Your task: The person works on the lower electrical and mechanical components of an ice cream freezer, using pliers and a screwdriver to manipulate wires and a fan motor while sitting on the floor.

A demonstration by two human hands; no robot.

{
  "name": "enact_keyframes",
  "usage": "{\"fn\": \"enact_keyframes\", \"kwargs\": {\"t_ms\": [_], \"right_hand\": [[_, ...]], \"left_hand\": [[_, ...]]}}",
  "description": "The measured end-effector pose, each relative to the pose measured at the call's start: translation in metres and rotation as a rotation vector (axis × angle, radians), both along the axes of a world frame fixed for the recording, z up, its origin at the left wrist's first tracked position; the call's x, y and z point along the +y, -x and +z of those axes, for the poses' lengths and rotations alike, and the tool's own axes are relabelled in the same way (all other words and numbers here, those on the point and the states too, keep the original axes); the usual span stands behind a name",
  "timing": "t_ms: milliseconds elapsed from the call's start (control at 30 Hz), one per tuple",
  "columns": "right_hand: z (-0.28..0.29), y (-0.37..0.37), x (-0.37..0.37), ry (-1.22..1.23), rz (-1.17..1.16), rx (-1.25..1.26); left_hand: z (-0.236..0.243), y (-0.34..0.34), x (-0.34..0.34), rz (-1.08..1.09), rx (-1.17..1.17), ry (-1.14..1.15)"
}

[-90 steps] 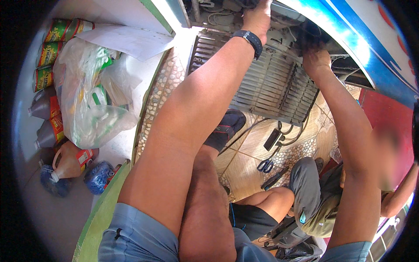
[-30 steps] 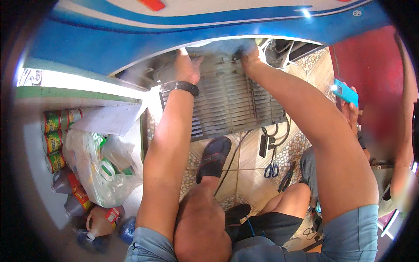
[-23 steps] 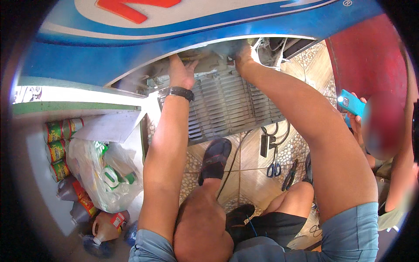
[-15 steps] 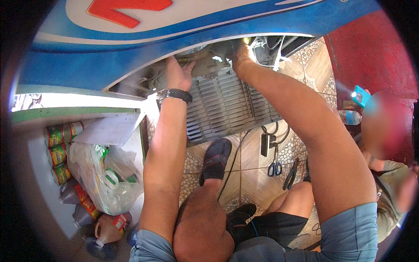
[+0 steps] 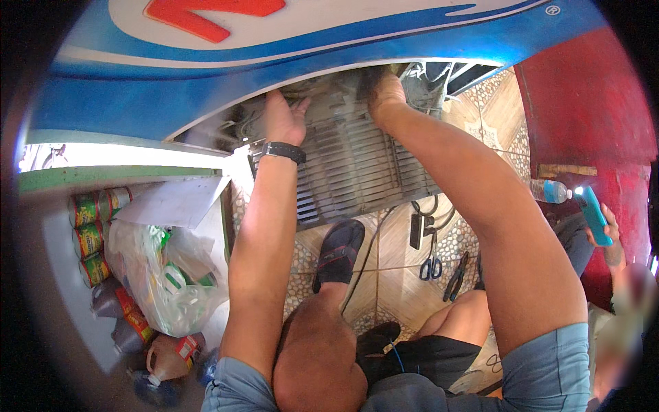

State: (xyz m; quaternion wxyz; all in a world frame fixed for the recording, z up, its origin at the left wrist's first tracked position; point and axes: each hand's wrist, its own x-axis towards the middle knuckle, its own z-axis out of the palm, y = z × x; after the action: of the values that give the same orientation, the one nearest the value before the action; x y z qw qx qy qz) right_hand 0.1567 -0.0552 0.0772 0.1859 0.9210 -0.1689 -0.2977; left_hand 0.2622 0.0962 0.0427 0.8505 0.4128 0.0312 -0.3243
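Two hands [image 5: 285, 123] [image 5: 388, 95] beside blue panel [image 5: 199, 93]

The left hand [image 5: 285, 123], a dark watch [image 5: 283, 152] at its wrist, reaches up to the blue panel [image 5: 329, 69], whose edge partly hides its fingers; their grip cannot be made out. The right hand [image 5: 388, 95] reaches into the shadowed opening, fingertips hidden. Just below both hands' fingers lies a slatted grille [image 5: 353, 165]; right of the right fingers hang pale wires [image 5: 443, 81]. Well below those fingers, scissors [image 5: 431, 268] and pliers [image 5: 456, 277] lie on the floor. Far right of them, another person's hand [image 5: 612, 230] holds a lit teal phone [image 5: 596, 216].
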Motion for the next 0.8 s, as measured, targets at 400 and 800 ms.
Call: {"fn": "enact_keyframes", "kwargs": {"t_ms": [400, 800], "right_hand": [[-0.012, 0.011, -0.011, 0.163, 0.208, -0.059], [-0.055, -0.007, -0.023, 0.102, -0.005, -0.127]], "left_hand": [[-0.005, 0.018, -0.004, 0.018, 0.083, 0.095], [0.002, 0.017, -0.003, 0.124, 0.122, 0.108]]}}
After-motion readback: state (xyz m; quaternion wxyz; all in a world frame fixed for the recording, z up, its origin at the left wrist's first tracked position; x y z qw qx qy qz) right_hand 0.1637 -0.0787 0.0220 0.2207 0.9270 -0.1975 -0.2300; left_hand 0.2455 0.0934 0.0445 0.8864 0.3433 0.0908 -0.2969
